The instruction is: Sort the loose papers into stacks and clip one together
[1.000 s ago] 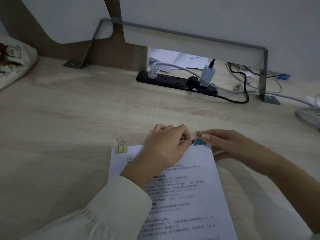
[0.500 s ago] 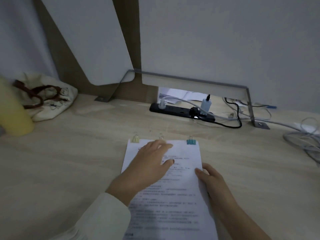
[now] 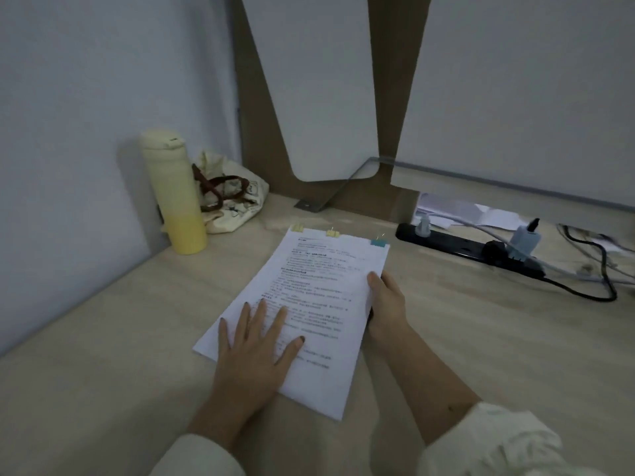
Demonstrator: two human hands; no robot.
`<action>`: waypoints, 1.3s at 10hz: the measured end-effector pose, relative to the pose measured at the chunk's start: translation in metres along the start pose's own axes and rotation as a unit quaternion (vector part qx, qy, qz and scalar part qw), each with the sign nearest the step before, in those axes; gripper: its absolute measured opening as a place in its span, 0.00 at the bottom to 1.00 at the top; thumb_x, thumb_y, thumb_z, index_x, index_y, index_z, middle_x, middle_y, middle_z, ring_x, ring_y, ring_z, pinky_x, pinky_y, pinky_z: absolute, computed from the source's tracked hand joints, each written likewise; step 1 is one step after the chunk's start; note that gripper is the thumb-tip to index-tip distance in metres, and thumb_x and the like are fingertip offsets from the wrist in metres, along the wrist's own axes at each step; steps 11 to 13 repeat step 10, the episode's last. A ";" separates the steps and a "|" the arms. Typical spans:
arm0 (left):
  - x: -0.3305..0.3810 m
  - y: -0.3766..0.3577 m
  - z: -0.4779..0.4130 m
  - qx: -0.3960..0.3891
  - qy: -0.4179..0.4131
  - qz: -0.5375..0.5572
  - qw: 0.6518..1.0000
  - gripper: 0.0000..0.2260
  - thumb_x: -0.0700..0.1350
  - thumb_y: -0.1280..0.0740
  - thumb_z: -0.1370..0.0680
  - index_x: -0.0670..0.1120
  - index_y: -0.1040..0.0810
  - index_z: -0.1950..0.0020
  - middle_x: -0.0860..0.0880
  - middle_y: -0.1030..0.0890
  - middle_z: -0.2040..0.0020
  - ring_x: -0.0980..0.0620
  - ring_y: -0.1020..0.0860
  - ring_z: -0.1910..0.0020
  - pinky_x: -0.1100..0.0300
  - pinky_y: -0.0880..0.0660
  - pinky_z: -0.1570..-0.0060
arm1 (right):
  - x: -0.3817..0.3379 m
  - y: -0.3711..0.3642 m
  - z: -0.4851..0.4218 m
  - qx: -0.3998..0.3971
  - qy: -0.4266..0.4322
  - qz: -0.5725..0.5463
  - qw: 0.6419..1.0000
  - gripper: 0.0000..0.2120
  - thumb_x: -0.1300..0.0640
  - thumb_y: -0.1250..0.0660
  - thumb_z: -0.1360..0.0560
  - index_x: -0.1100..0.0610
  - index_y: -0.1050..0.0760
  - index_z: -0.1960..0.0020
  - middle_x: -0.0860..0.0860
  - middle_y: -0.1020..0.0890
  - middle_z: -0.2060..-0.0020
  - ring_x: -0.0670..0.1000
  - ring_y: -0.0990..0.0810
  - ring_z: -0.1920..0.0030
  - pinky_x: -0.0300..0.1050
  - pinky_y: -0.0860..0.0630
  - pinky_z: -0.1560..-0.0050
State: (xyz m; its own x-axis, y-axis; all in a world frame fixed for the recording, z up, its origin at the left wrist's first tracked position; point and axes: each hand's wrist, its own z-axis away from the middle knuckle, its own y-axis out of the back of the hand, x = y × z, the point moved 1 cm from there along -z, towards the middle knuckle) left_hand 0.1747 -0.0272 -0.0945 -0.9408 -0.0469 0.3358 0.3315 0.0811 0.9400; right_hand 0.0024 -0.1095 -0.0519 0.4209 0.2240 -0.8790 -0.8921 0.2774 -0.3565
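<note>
Apparently clipped with 3 binder clips (image 3: 332,232), the paper stack (image 3: 319,290) near the bottle (image 3: 173,194) is pressed by the flat left hand (image 3: 256,352) and gripped edgewise by the right hand (image 3: 386,304); setting aside is called for.

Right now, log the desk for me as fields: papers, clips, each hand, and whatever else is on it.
papers: one stack flat on the desk, lying at a slant
clips: three on its top edge: yellow clip, second yellow clip, teal clip
left: left hand flat, fingers spread, pressing the stack's lower left
right: right hand grips the right edge, thumb on top
other: bottle, bag, power strip
</note>
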 end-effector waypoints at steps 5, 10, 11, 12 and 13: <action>-0.043 0.010 -0.106 -0.061 0.013 -0.049 0.997 0.29 0.67 0.56 0.25 0.61 0.59 0.26 0.54 0.62 0.23 0.53 0.64 0.25 0.47 0.67 0.28 | 0.022 -0.034 -0.056 0.014 0.166 0.408 0.898 0.10 0.60 0.40 0.23 0.64 0.27 0.44 0.66 0.19 0.57 0.60 0.18 0.63 0.60 0.20 0.56; -0.040 0.012 -0.097 0.128 -0.068 0.032 0.989 0.20 0.48 0.46 0.21 0.43 0.30 0.32 0.42 0.30 0.29 0.46 0.32 0.30 0.51 0.42 0.29 | 0.020 -0.015 -0.015 -0.064 0.134 0.341 0.928 0.17 0.66 0.43 0.21 0.56 0.31 0.35 0.57 0.20 0.62 0.47 0.22 0.66 0.25 0.25 0.67; -0.040 0.012 -0.097 0.128 -0.068 0.032 0.989 0.20 0.48 0.46 0.21 0.43 0.30 0.32 0.42 0.30 0.29 0.46 0.32 0.30 0.51 0.42 0.29 | 0.020 -0.015 -0.015 -0.064 0.134 0.341 0.928 0.17 0.66 0.43 0.21 0.56 0.31 0.35 0.57 0.20 0.62 0.47 0.22 0.66 0.25 0.25 0.67; -0.040 0.012 -0.097 0.128 -0.068 0.032 0.989 0.20 0.48 0.46 0.21 0.43 0.30 0.32 0.42 0.30 0.29 0.46 0.32 0.30 0.51 0.42 0.29 | 0.020 -0.015 -0.015 -0.064 0.134 0.341 0.928 0.17 0.66 0.43 0.21 0.56 0.31 0.35 0.57 0.20 0.62 0.47 0.22 0.66 0.25 0.25 0.67; -0.040 0.012 -0.097 0.128 -0.068 0.032 0.989 0.20 0.48 0.46 0.21 0.43 0.30 0.32 0.42 0.30 0.29 0.46 0.32 0.30 0.51 0.42 0.29 | 0.020 -0.015 -0.015 -0.064 0.134 0.341 0.928 0.17 0.66 0.43 0.21 0.56 0.31 0.35 0.57 0.20 0.62 0.47 0.22 0.66 0.25 0.25 0.67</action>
